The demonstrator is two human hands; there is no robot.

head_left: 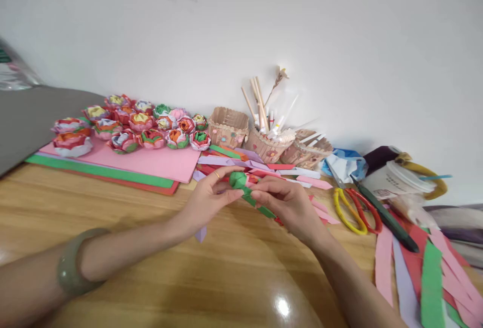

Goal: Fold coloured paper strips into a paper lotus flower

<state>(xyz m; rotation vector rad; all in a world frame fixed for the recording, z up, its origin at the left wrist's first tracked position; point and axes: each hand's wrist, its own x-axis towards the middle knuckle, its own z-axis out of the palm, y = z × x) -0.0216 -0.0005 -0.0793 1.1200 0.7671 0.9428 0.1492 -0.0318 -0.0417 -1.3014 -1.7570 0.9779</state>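
Above the middle of the table, my left hand (211, 194) pinches a small green paper flower bud (237, 180) between thumb and fingers. A folded green paper strip (266, 211) trails from the bud to the lower right. My right hand (285, 202) is closed on this strip, close beside the bud, with its thumb and index finger pressed together. Behind both hands lie many folded paper strips (226, 159) in purple, red, pink and green. Part of the bud is hidden by my fingers.
Finished paper flowers (151, 138) stand on stacked coloured sheets (177, 162) at the left. Decorated baskets (228, 128) with sticks are against the wall. Right are scissors (350, 212), a green cutter (392, 222), a white tub (396, 179) and loose paper strips (431, 282).
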